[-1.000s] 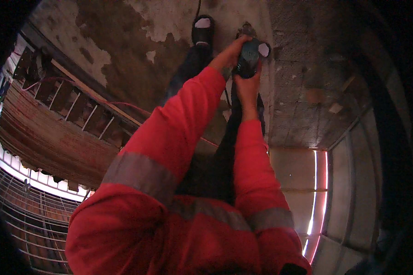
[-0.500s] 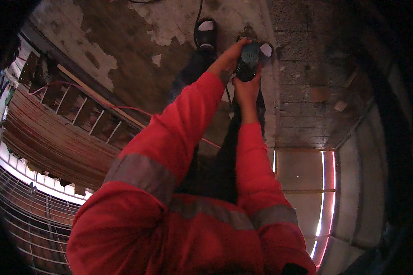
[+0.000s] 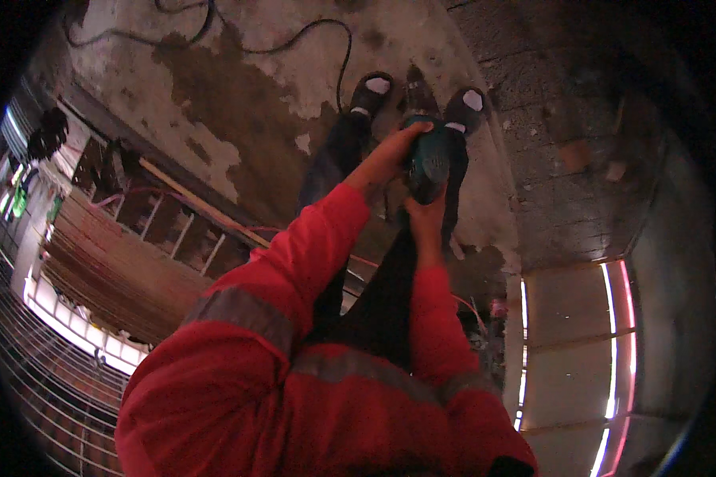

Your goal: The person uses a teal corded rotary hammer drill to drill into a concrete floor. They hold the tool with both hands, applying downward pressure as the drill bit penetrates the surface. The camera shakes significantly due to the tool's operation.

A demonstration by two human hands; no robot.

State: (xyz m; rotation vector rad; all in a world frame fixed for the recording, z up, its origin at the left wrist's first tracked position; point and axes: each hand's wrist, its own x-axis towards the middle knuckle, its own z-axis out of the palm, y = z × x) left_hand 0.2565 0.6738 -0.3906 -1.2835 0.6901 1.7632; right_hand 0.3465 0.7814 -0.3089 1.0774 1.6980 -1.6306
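Note:
Both my hands are closed on a teal power tool (image 3: pixel 429 159) with a dark, tapered front end pointing away from me. It is held low between my lower legs, and its exact kind is hard to make out in the dim light. My left hand (image 3: pixel 396 153) grips the tool's left side toward the front, thumb across the top. Behind it, my right hand (image 3: pixel 428 221) wraps the rear end, its fingers partly hidden. The narrow tip (image 3: pixel 414 75) reaches between my two dark shoes; whether it touches the floor I cannot tell.
A black cable (image 3: pixel 310 28) curls over the stained concrete floor (image 3: pixel 270 95) ahead. On my left are a ladder-like frame (image 3: pixel 155 211), stacked boards (image 3: pixel 107 262) and a wire grid (image 3: pixel 48 397). Rough block paving (image 3: pixel 549 183) lies to the right, with loose pieces on it.
The view has shifted, bringing more cable and floor into sight. The tool and both hands now sit lower in the picture, and the tool's front shows more. Both hands keep their hold.

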